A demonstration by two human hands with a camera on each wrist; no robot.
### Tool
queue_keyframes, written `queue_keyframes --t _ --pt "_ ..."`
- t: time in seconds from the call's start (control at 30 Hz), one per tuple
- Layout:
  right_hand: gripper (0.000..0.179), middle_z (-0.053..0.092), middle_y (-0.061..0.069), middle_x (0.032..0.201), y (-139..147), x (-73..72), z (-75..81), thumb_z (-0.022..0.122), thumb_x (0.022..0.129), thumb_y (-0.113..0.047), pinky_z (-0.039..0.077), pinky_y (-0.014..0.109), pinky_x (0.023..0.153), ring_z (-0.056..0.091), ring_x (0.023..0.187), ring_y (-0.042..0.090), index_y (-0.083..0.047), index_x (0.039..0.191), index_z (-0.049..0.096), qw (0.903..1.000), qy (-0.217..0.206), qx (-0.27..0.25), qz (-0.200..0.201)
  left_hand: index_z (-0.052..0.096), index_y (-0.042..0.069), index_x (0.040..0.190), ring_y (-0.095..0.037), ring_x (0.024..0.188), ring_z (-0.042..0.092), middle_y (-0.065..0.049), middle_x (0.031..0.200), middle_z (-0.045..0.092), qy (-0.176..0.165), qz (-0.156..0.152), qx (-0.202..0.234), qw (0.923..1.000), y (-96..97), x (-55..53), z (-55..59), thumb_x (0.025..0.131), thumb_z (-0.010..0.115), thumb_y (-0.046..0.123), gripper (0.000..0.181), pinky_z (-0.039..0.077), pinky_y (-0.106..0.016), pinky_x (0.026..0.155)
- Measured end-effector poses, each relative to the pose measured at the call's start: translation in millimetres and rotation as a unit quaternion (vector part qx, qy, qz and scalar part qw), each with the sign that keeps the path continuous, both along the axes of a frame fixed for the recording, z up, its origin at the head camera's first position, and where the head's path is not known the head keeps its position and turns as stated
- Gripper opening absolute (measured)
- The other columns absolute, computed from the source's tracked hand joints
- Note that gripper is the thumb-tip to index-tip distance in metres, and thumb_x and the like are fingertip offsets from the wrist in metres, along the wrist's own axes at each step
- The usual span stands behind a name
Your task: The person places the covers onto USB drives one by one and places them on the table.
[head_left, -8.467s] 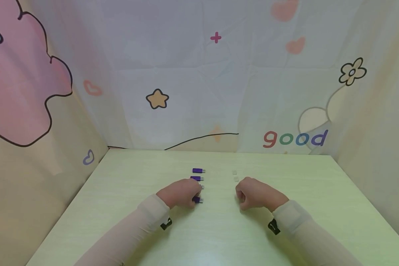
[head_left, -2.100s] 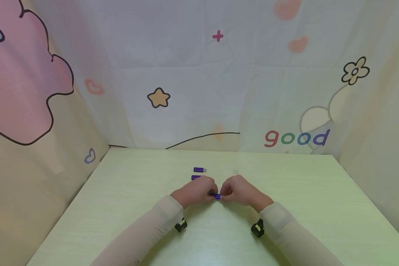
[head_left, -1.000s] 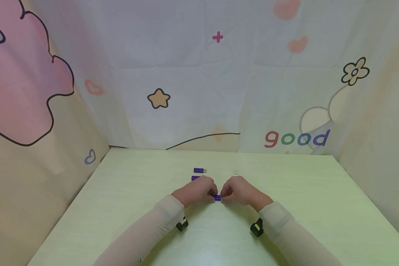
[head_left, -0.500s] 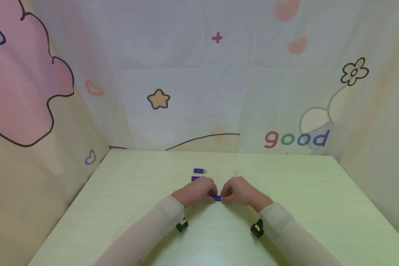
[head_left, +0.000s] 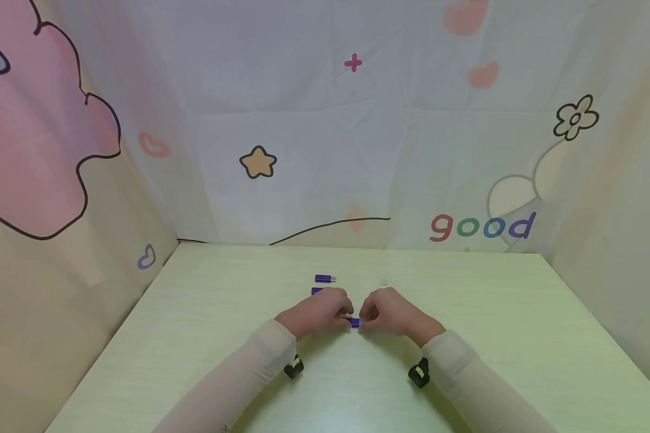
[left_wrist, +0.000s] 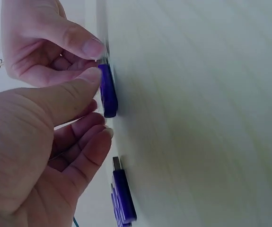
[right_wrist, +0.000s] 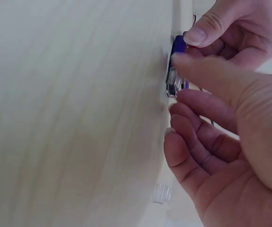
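In the head view my left hand (head_left: pixel 316 310) and right hand (head_left: pixel 392 311) meet over a purple USB stick (head_left: pixel 354 323), low at the tabletop. My left thumb and a finger pinch its purple body (left_wrist: pixel 109 94), as the left wrist view shows. From the other side, my right thumb and forefinger hold a small clear cap (right_wrist: pixel 172 84) at the plug end. My fingers partly cover the cap, so how far it sits over the plug is hard to tell.
Two more USB sticks lie farther back, one in full view (head_left: pixel 325 279) and one partly behind my left hand (head_left: pixel 316 291). A loose clear cap (head_left: pixel 383 281) lies beyond my right hand on the pale table (head_left: pixel 466 300). A printed curtain (head_left: pixel 303 120) hangs behind.
Since the earliest frame, both hands have come together, bringing a USB stick and a cap to the middle. During the last second, they have hardly moved; the left fingers shift slightly on the stick.
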State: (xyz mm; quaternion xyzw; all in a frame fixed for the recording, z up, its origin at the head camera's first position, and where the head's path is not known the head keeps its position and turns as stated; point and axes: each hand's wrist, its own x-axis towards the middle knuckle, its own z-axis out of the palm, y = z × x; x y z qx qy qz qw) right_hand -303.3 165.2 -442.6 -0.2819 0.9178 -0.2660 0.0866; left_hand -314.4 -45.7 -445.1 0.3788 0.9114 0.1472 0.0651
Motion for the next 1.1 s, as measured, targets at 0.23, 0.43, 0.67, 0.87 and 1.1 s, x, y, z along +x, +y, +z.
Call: queue_keyframes --t 0.23,0.43,0.67,0.87,1.1 --pt "0.012 0.073 -0.006 0.091 10 -2.4 4.6 0.083 0.087 -0.026 0.054 0.024 0.073 0.061 0.080 0.007 -0.016 0.093 0.081 0.9993 0.037 -0.004 -0.007 0.078 0.010 0.111 -0.011 0.095 0.061 0.000 0.104 0.069 0.049 -0.009 0.003 0.9988 -12.5 -1.0 2.7 0.096 0.073 0.023 0.020 0.054 -0.023 0.087" --pt "0.018 0.074 -0.003 0.094 24 -6.3 11.3 0.083 0.086 -0.026 0.053 0.029 0.076 0.063 0.086 0.013 -0.013 0.098 0.080 0.9971 0.067 -0.018 -0.031 0.077 0.010 0.112 -0.017 0.106 0.061 -0.001 0.110 0.067 0.076 0.011 0.008 0.9970 -27.4 -4.2 5.1 0.095 0.074 0.025 0.022 0.052 -0.031 0.098" --pt "0.023 0.074 0.004 0.102 40 -8.5 18.0 0.084 0.085 -0.023 0.054 0.035 0.081 0.064 0.093 0.021 -0.009 0.103 0.078 0.9966 0.048 -0.011 -0.067 0.075 0.009 0.114 -0.017 0.106 0.060 -0.002 0.112 0.068 0.071 0.042 0.003 0.9965 -42.2 -9.3 6.9 0.095 0.075 0.025 0.026 0.052 -0.034 0.100" --pt "0.026 0.073 0.006 0.105 49 -9.9 20.5 0.083 0.085 -0.018 0.056 0.040 0.087 0.063 0.096 0.023 -0.007 0.108 0.077 0.9959 0.024 0.019 -0.085 0.075 0.007 0.117 -0.019 0.108 0.062 -0.003 0.115 0.068 0.057 0.060 -0.022 0.9963 -47.7 -13.5 9.4 0.091 0.079 0.024 0.031 0.051 -0.035 0.103" --pt "0.027 0.071 0.005 0.106 52 -9.0 20.8 0.082 0.086 -0.016 0.057 0.042 0.092 0.060 0.096 0.023 -0.008 0.111 0.076 0.9924 -0.005 0.053 -0.111 0.075 0.005 0.115 -0.020 0.105 0.063 -0.005 0.114 0.069 0.040 0.067 -0.034 0.9963 -50.9 -14.9 11.9 0.090 0.080 0.021 0.030 0.051 -0.037 0.103"
